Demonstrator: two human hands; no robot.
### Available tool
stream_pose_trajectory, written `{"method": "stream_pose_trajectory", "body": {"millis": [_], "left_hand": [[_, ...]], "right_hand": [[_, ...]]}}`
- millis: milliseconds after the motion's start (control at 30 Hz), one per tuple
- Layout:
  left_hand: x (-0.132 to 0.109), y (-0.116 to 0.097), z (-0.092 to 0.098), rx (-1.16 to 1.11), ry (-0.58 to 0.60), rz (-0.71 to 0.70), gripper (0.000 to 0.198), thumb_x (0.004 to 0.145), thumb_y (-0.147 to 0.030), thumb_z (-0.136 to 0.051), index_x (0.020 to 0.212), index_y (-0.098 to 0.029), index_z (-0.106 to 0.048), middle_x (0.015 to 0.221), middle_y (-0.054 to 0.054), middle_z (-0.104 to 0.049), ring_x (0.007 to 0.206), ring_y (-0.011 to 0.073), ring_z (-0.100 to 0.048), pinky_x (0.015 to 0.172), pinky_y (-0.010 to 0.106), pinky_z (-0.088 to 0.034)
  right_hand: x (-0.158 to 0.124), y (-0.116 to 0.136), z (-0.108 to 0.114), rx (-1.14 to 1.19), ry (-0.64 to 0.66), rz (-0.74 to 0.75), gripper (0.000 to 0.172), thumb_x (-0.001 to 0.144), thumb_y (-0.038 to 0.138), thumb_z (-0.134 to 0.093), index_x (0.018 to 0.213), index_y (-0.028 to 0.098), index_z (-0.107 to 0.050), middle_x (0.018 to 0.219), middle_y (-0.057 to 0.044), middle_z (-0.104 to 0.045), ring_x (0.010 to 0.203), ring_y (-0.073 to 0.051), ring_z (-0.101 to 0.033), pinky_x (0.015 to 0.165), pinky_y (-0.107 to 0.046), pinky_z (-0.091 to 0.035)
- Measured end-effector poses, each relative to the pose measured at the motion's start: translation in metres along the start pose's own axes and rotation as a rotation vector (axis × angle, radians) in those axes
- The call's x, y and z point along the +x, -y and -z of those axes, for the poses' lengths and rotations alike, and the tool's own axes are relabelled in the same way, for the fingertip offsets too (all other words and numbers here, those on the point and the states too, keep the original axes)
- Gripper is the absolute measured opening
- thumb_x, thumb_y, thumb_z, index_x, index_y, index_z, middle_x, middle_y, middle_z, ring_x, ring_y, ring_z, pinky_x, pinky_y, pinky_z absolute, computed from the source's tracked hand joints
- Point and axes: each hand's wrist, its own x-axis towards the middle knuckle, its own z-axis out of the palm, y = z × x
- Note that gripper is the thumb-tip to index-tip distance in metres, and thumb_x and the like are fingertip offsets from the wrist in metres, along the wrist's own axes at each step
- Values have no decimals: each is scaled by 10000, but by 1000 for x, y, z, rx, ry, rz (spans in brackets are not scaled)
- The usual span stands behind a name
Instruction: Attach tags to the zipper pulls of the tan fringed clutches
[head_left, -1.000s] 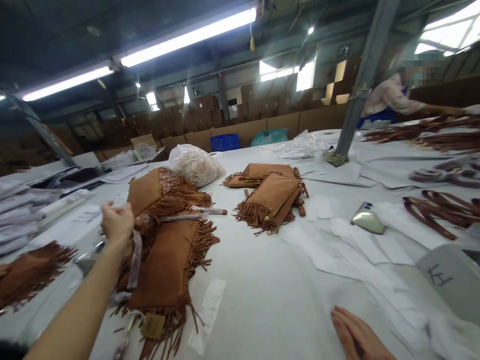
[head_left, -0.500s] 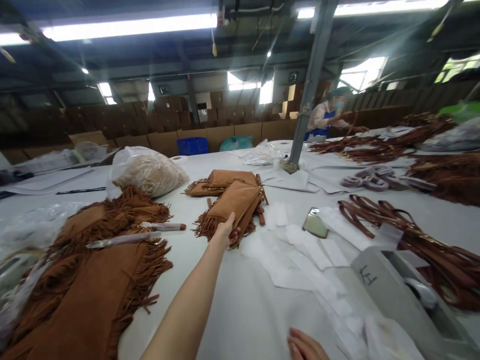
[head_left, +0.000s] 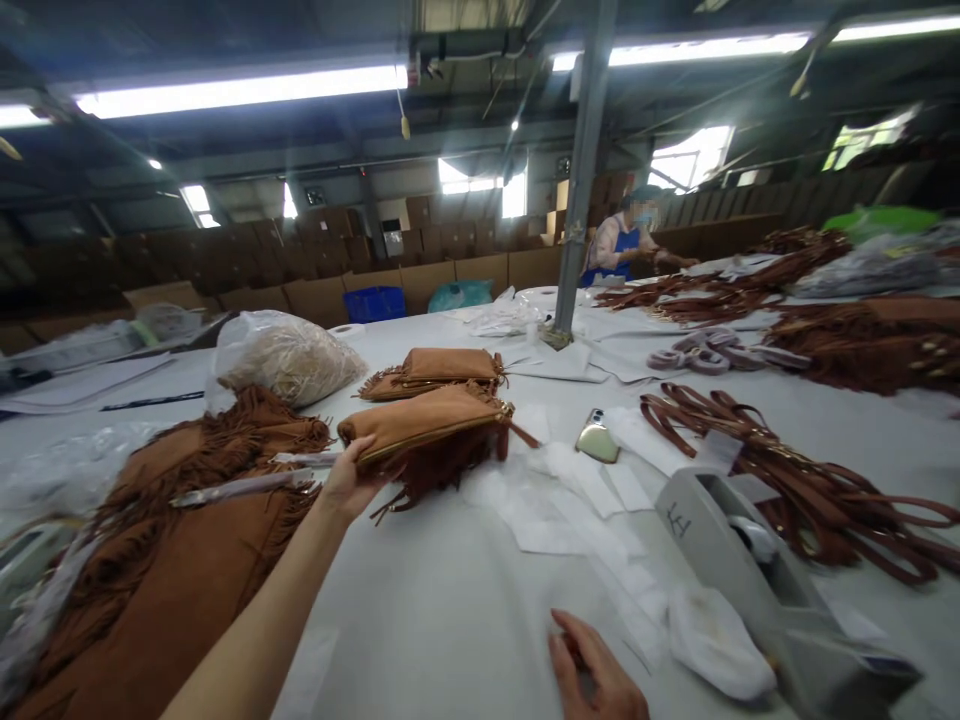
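Observation:
My left hand (head_left: pixel 346 484) grips one end of a tan suede fringed bag (head_left: pixel 427 422) and holds it lifted above the white table (head_left: pixel 450 600), its fringe hanging down. A second fringed bag (head_left: pixel 431 368) lies flat just behind it. My right hand (head_left: pixel 596 675) rests flat on the table at the bottom edge, fingers stretched out, holding nothing. To the left lies a pile of tan fringed bags (head_left: pixel 172 560) with plastic-wrapped strips (head_left: pixel 240 487) on top.
White paper sheets (head_left: pixel 577 500) and a phone (head_left: pixel 598 437) lie right of the bags. A grey tape dispenser (head_left: pixel 757 570) stands near right, brown straps (head_left: pixel 795 480) beyond it. A plastic sack (head_left: pixel 281 358) sits behind the pile. Another person (head_left: pixel 626 240) works beside a steel post (head_left: pixel 577 170).
My left hand left the pile, reached to the stacked bags, took hold of the top one and lifted it toward me. The view swung right.

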Motion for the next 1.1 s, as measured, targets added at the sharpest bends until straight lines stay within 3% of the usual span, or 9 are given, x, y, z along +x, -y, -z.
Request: {"method": "stream_pose_trajectory", "body": {"millis": [100,167,300,433,533,667,867,1000,1100], "left_hand": [[-48,-9,43,-110,-1,-17,213,810,-119,-480,927,-152,-655,847,95,-725,865,282,-685,819,569,-539],[-76,-11,74,-177,-20,-8,249,801,-127,-478,972,-123,-659,911,147,-726,884,323,-682,783,592,-549],[-124,-9,129,-221,-168,38,237,788,-109,-477,919,-99,-674,871,161,-735,808,316,-700,710,550,-587],[-160,-3,167,-237,-306,64,214,777,-96,-489,860,-120,-684,787,121,-740,753,292,-707,664,501,-604],[-175,1,183,-248,-380,85,198,771,-80,-491,778,-138,-681,692,85,-730,644,249,-700,593,431,-610],[-184,4,193,-262,-429,102,211,761,-72,-481,716,-149,-673,629,65,-714,562,231,-682,512,385,-599],[-180,10,203,-349,-392,46,228,766,-95,-477,786,-155,-697,733,81,-738,686,247,-707,605,407,-616],[-168,9,214,-329,-403,21,227,752,-115,-470,776,-151,-693,750,93,-738,709,273,-704,628,466,-612],[-158,9,219,-284,-380,28,229,745,-100,-473,797,-153,-690,771,89,-739,720,271,-704,633,460,-613]], "right_hand": [[-1,7,-2,13,-12,-74,457,861,390,-523,1265,179,-499,979,-74,-696,746,-175,-683,687,-294,-595],[-1,12,-3,16,-15,-68,574,843,397,-542,1351,179,-387,1091,-107,-652,808,-189,-671,696,-322,-590],[-2,22,-6,-10,0,30,713,825,390,-567,1428,189,-242,1335,-168,-477,1134,-268,-558,900,-447,-520],[-2,38,-16,-57,64,144,711,784,345,-618,1409,200,-309,1443,-158,-363,1335,-318,-346,1069,-543,-343],[-3,63,-25,28,122,173,695,750,329,-649,1377,193,-379,1449,-156,-372,1333,-325,-350,1081,-535,-325],[-6,102,-27,319,415,166,465,791,289,-594,1245,203,-540,1273,-111,-584,1189,-274,-524,1017,-424,-417],[-20,131,-12,634,571,-97,246,817,345,-560,938,152,-656,883,-60,-691,902,-227,-629,814,-321,-500],[-33,133,10,961,639,-362,332,808,487,-565,905,169,-548,674,1,-613,555,-133,-601,584,-255,-485],[-50,119,27,995,736,-539,495,760,593,-588,1028,187,-498,572,66,-531,340,-55,-409,405,-191,-354]]}}
